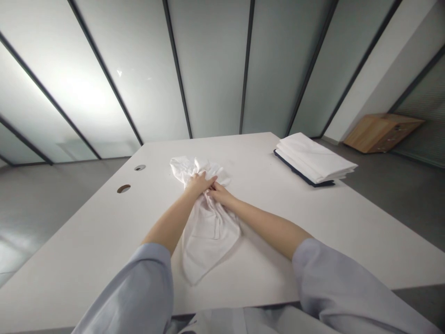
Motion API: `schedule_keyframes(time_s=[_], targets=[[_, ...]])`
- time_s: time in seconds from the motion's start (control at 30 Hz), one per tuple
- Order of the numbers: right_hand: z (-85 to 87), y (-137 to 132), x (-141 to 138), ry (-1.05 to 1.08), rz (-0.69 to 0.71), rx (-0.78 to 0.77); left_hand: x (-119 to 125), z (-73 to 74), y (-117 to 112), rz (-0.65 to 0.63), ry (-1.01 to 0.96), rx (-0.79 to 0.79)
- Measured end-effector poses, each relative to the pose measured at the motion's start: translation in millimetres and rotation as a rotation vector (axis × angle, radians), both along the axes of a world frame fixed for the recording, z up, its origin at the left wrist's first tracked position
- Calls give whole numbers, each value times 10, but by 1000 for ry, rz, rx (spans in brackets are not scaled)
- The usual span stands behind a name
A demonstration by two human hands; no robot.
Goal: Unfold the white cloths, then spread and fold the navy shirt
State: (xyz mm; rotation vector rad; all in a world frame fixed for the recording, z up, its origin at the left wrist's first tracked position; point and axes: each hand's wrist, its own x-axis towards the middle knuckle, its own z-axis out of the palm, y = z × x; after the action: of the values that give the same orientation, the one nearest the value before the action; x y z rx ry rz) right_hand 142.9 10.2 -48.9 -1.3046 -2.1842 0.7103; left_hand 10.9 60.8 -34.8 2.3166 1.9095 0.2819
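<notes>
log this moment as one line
left hand: gripping white cloth | right hand: gripping it beside left | cloth: gathered at hands, flared both ends | table, right: folded white stack on dark base

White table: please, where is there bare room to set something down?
Bare tabletop lies between the white cloth and the folded white stack; another bare patch lies between the nearer table hole and the left sleeve. It is crowded in the middle, where the left hand and right hand hold the gathered cloth. The stack takes the far right.
</notes>
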Motion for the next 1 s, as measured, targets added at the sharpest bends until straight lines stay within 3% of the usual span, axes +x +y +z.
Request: schedule_keyframes(time_s=[0.1,0.27,0.37,0.5,0.63,0.77,0.87,1.0], targets=[[74,72,374,204,-145,-95,-162,-17,74,-22,35,-25],[53,159,1316,313,-432,-22,-511,33,42,-135,71,-43],[-31,251,1659,508,-697,-4,-781,128,17,-35,127,-77],[-116,334,1742,661,-743,0,-1256,236,-73,225,262,-100],[-115,326,1681,628,-694,-37,-1748,257,-272,426,301,-68],[-100,314,1674,606,-668,-39,-2040,238,-428,636,296,-66],[-115,333,1679,587,-673,-49,-2118,210,-486,682,285,-60],[-103,371,1635,589,-665,-50,-2173,135,-514,582,216,16]])
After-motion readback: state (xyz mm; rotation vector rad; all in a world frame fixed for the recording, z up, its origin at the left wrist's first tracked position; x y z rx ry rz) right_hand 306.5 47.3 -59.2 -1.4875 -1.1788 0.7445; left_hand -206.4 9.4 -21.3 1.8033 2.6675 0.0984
